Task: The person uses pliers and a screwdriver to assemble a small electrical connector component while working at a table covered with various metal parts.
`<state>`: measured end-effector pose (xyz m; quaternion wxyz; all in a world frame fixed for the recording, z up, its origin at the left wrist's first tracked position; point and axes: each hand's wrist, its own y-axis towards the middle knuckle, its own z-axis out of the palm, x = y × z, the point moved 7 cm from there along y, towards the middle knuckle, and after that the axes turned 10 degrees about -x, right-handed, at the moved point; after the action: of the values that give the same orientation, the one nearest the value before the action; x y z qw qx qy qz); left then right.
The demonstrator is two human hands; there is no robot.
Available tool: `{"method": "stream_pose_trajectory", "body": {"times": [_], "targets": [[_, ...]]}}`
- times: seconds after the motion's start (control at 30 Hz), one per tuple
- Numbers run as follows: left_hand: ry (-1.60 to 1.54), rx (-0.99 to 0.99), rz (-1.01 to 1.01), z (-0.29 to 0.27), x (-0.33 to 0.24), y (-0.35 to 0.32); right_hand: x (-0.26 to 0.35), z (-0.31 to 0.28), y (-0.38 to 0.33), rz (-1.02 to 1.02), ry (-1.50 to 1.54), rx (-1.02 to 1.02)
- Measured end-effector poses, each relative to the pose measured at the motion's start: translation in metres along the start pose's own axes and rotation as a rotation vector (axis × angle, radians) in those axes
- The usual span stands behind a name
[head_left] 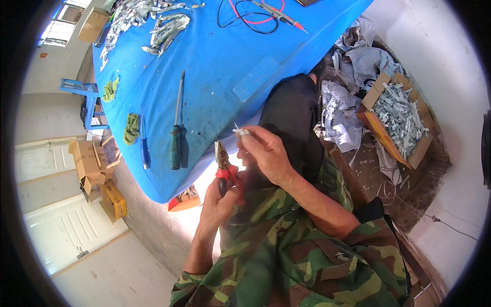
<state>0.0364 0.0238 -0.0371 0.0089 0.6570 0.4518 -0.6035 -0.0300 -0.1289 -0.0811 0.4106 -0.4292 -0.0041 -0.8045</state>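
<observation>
My left hand (pixel 215 205) is closed round the red and black handles of a pair of pliers (pixel 222 157), whose metal jaws point up and away from me. Just right of the jaws, my right hand (pixel 269 154) pinches a small white piece (pixel 240 132) with a thin pin-like end sticking up; its exact kind is too small to make out. The piece and the jaws are apart. Beyond my hands, on the blue-covered table (pixel 215 97), lie a screwdriver with a teal handle (pixel 175 148) and a slim blue-handled tool (pixel 144 151).
Grey-white strips (pixel 169 30) are heaped at the table's far left. Red and black test leads (pixel 279 16) lie at its far edge. A cardboard box of shredded-looking pieces (pixel 401 120) and plastic bags (pixel 340 110) stand on my right. Green cloths (pixel 131 128) lie at the left edge.
</observation>
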Motion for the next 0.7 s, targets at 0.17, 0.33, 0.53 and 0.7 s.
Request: {"method": "stream_pose_trajectory", "body": {"times": [0.17,0.33,0.53,0.7], "targets": [[-0.052,-0.048,0.073,0.0,0.003,0.004,-0.001,0.0,0.001,0.002,-0.019,-0.011],[-0.015,-0.023,0.113,0.001,0.005,0.005,-0.003,0.0,0.001,-0.032,-0.046,-0.03],[0.141,-0.121,0.163,-0.003,-0.004,0.007,0.0,0.002,-0.001,-0.07,-0.095,-0.024],[0.291,-0.177,0.194,-0.009,-0.01,0.008,-0.001,0.002,0.0,-0.11,-0.15,-0.012]]}}
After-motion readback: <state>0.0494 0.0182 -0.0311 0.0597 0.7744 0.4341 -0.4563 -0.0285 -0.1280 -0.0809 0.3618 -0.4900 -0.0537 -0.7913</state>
